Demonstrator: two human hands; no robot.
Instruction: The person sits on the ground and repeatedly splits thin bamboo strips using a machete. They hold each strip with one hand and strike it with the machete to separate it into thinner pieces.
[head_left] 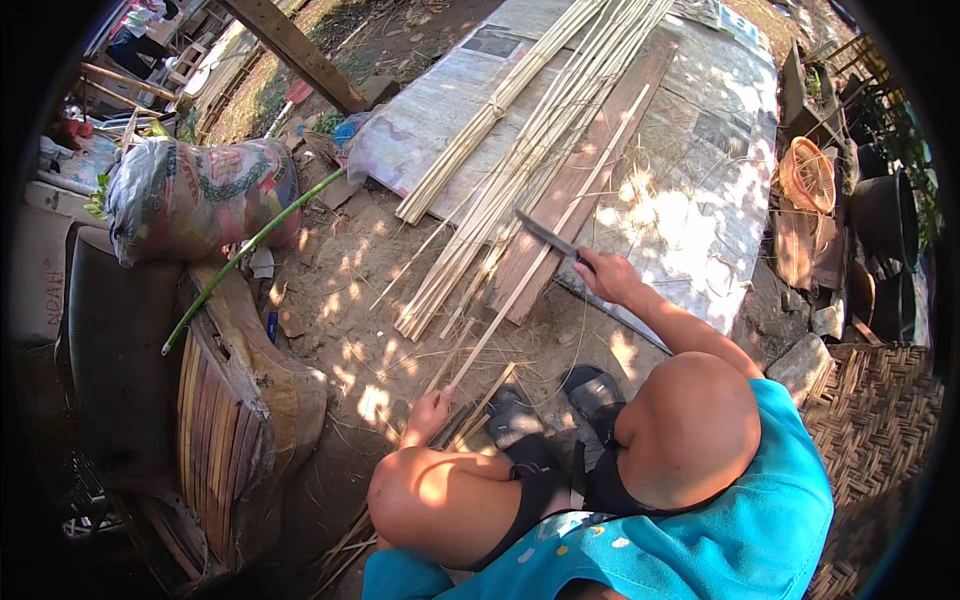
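Ideally, right hand (610, 278) gripping the knife (548, 236) mid-frame, left hand (428, 415) pinching the strip (492, 332) at lower centre, we'd press lightly.

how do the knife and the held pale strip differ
The knife is far shorter than the pale strip. The knife has a dark blade and handle; the strip is tan. In view, the knife points up-left, while the strip slants up-right. Both are held: knife in the right hand, strip in the left hand.
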